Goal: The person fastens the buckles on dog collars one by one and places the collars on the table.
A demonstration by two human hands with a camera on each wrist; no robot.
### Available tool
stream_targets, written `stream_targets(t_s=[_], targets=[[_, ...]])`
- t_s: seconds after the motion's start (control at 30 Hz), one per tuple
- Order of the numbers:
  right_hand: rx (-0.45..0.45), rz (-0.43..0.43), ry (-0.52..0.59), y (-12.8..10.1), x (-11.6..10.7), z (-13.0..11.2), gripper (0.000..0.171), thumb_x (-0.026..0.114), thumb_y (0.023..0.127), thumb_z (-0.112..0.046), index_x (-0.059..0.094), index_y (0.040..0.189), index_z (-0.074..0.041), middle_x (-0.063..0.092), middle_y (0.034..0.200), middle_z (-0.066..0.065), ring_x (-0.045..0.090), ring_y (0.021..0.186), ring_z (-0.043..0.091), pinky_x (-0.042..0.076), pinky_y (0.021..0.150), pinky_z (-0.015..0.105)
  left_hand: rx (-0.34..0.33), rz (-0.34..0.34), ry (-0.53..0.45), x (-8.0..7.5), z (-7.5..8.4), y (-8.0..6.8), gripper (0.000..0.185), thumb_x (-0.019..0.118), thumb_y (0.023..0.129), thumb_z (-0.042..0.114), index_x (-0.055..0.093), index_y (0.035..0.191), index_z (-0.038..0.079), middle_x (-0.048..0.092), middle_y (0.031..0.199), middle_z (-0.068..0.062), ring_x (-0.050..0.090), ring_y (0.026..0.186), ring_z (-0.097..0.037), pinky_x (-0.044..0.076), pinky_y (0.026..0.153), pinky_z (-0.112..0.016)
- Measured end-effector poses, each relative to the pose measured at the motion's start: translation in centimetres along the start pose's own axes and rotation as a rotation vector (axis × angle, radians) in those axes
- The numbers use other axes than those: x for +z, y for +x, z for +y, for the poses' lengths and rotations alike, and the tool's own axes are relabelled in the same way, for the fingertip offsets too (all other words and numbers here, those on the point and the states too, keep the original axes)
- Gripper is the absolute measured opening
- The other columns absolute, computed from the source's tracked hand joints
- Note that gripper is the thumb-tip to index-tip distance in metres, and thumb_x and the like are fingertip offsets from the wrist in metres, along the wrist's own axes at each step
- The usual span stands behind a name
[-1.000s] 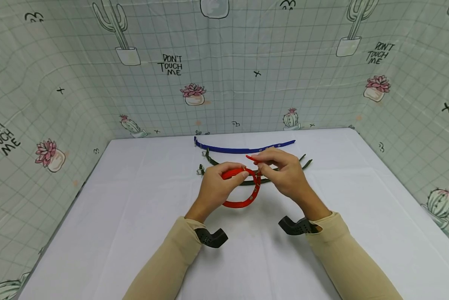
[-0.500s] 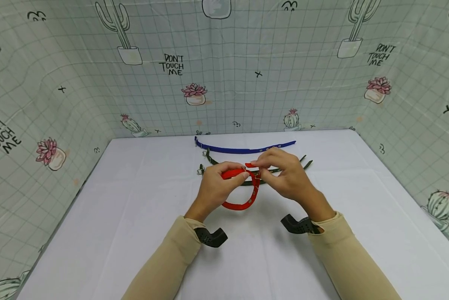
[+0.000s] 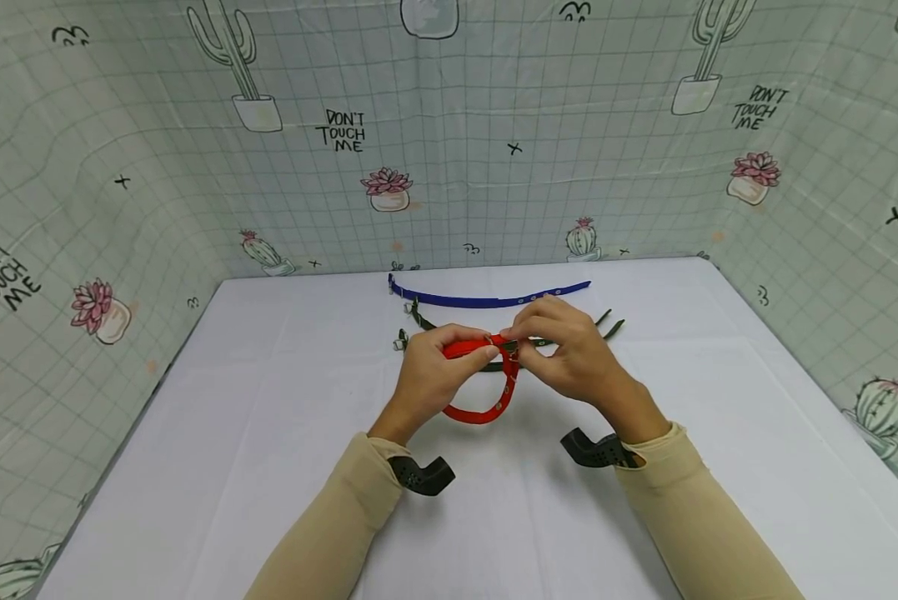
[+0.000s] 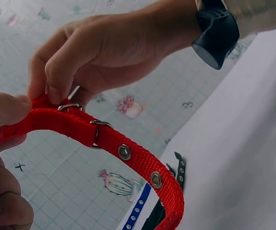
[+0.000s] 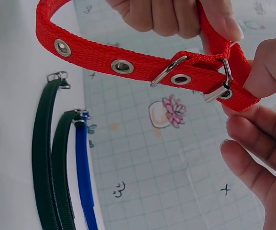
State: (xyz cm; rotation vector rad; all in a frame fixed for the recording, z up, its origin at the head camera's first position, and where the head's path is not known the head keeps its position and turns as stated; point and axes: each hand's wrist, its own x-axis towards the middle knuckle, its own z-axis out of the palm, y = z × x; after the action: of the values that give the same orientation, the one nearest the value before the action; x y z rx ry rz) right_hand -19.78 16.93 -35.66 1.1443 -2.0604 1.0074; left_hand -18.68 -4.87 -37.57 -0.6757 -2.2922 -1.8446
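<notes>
Collar of red webbing point(image 5: 92, 56), looped; left hand point(image 3: 435, 367) grips it, right hand point(image 3: 570, 354) pinches its tip point(image 5: 247, 99); blue collar point(image 3: 456, 301) lies beyond.

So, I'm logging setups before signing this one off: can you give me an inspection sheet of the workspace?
Surface: white tabletop, straps lying toward its far edge.
Job's things: red strap with metal eyelets, bent into a loop at its buckle; whether it is fastened, I can't tell.
Clutter: two dark green straps and, farthest back, a blue strap.
Hands: left hand pinches the red strap; right hand pinches it near the buckle.
Cables: nothing seen.
Surroundings: grid-patterned backdrop printed with cacti and "Don't touch me".
</notes>
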Motion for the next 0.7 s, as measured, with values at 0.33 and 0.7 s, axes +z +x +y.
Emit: stream_targets(t_s=[0.33, 0.7], targets=[[-0.007, -0.010, -0.039, -0.3, 0.5, 0.1, 0.023, 0.062, 0.081, 0.007, 0.078, 0.090, -0.007, 0.066, 0.089, -0.001, 0.057, 0.088, 0.019, 0.046, 0.074, 0.028, -0.010, -0.004, -0.018, -0.2, -0.3, 0.1, 0.023, 0.078, 0.090, 0.022, 0.076, 0.108, 0.008, 0.073, 0.100, -0.003, 0.069, 0.087, -0.020, 0.059, 0.072, -0.035], [0.016, 0.031, -0.003, -0.3, 1.3, 0.1, 0.023, 0.059, 0.086, 0.004, 0.079, 0.094, -0.005, 0.068, 0.093, 0.001, 0.060, 0.092, 0.020, 0.049, 0.079, 0.026, 0.005, 0.005, -0.032, -0.4, -0.4, 0.1, 0.024, 0.077, 0.090, 0.023, 0.076, 0.110, 0.010, 0.074, 0.101, -0.002, 0.068, 0.089, -0.020, 0.058, 0.073, -0.036]])
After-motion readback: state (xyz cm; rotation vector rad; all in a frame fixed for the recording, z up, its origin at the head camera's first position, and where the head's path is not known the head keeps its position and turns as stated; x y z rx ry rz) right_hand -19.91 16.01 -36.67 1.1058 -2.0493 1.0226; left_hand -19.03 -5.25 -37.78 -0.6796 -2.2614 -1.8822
